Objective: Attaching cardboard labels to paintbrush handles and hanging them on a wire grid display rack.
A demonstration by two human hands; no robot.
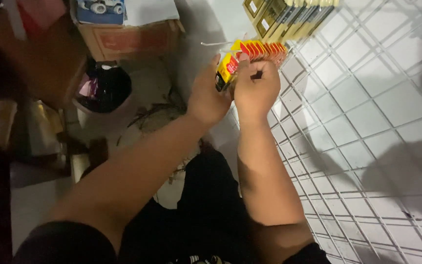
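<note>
My left hand (205, 95) grips a small yellow, red and black packet (225, 71) by its side. My right hand (256, 88) is closed right beside it, fingers curled at the packet's top edge and at the near end of a row of red and yellow packets (264, 50) hanging on a hook of the white wire grid panel (367, 122). Both hands touch each other at the packet. What the right fingers pinch is hidden by the knuckles.
A second row of yellow-green boxed packets (289, 17) hangs higher on the grid. A cardboard box (130, 39) sits at the upper left, a black bin with rubbish (104, 88) below it, and dark furniture (6, 122) on the left. My dark trousers (206, 210) fill the bottom.
</note>
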